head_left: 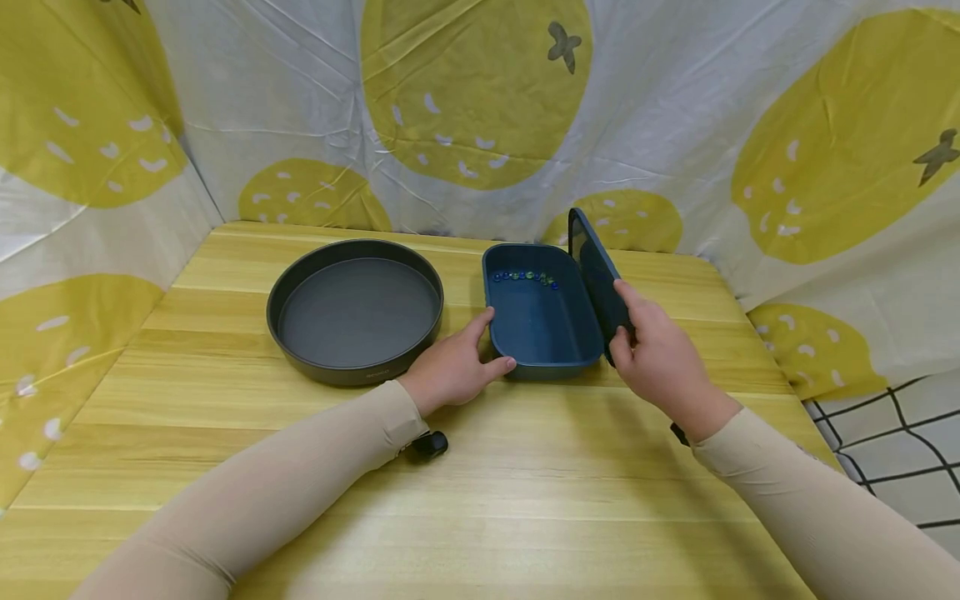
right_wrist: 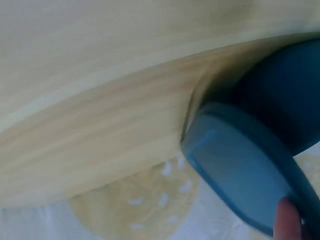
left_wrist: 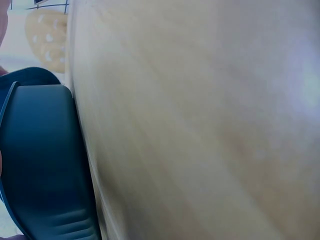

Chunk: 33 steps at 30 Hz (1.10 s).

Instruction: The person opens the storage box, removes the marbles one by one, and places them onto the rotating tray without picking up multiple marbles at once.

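A dark blue box [head_left: 543, 325] stands on the wooden table, with several small blue and green glass beads [head_left: 528, 275] inside near its far end. Its matching lid [head_left: 596, 275] stands nearly upright along the box's right side. The right hand [head_left: 663, 358] pinches the near part of this lid; a fingertip on the lid [right_wrist: 235, 160] also shows in the right wrist view. The left hand [head_left: 457, 362] touches the near left corner of the box, thumb and forefinger spread along its outside. In the left wrist view, the outer wall of the box [left_wrist: 42, 150] fills the left side.
A round dark grey pan [head_left: 356, 312] sits left of the box, right beside the left hand. Behind the table [head_left: 487, 500] hangs a white cloth [head_left: 300, 100] with yellow fruit prints. A black-and-white grid cloth [head_left: 900, 450] lies beyond the right edge.
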{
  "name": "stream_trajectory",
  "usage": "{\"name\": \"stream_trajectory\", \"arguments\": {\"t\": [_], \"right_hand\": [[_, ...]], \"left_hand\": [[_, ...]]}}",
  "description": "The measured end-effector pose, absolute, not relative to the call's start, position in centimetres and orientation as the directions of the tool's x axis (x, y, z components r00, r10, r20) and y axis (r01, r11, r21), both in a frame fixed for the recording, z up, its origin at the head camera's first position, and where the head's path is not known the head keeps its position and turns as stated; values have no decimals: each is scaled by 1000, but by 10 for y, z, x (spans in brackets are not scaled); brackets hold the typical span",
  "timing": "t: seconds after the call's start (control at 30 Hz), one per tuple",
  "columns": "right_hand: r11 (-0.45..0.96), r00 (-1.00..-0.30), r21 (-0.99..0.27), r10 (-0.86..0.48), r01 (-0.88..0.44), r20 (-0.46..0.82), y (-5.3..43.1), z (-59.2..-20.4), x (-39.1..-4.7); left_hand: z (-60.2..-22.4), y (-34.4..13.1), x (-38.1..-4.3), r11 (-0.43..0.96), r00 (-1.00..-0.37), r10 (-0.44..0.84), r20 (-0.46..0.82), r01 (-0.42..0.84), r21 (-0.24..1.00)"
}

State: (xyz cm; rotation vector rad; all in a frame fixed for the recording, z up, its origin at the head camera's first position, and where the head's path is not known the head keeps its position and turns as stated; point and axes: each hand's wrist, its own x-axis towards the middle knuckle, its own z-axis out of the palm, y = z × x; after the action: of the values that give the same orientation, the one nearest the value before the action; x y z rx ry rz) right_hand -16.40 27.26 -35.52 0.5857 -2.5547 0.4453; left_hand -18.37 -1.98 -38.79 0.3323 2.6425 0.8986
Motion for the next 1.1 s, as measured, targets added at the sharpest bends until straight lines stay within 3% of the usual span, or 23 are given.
{"name": "stream_trajectory", "arguments": {"t": [0.17, 0.77, 1.1], "right_hand": [[870, -822, -233, -277, -435, 497, 277, -352, -164], [948, -895, -162, -189, -273, 403, 317, -348, -165], [959, -935, -199, -128, -201, 330, 340, -351, -168]], "left_hand": [[-388, -20, -184, 776, -920, 316, -233, 110, 621], [-388, -20, -183, 775, -918, 318, -235, 110, 622], [-388, -20, -183, 779, -920, 319, -228, 117, 616]]}}
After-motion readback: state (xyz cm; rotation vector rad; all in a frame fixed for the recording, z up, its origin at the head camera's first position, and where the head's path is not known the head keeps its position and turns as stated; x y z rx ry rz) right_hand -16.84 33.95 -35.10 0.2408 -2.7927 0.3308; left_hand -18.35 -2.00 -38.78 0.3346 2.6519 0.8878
